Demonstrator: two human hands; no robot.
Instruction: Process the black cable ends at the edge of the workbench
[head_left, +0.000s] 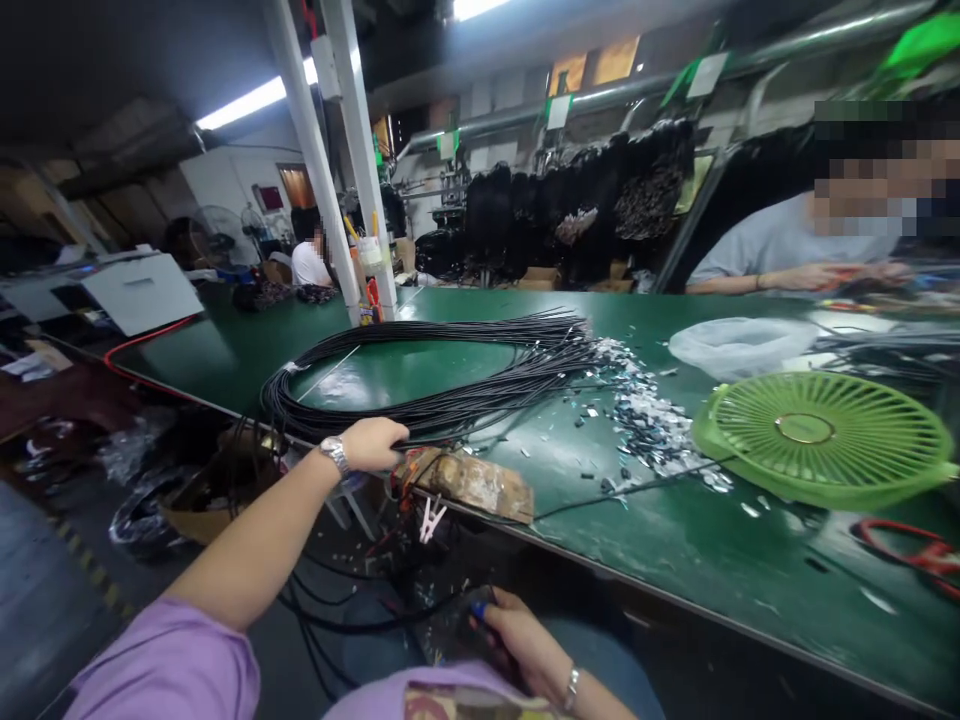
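Note:
A large loop of thin black cables (450, 398) lies on the green table. At its near edge my left hand (375, 444) reaches out, fingers closed on a black cable beside the bundle; the fingertips are partly hidden. My right hand (525, 632) is low in front of my body, closed around a dark thing with a blue end that I cannot make out. Black cables (390, 622) hang below the table edge and lead toward that hand. Between the hands, a worn wooden block (476, 485) sits at the table edge, with a pale pink clip (431, 520) hanging under it.
Cut scraps (656, 425) are strewn by the cable ends. To the right are a round green fan grille (806, 428), a clear plastic bag (742, 346) and red-handled pliers (911, 550). White posts (364, 150) rise from the table. A co-worker (795, 245) sits across it.

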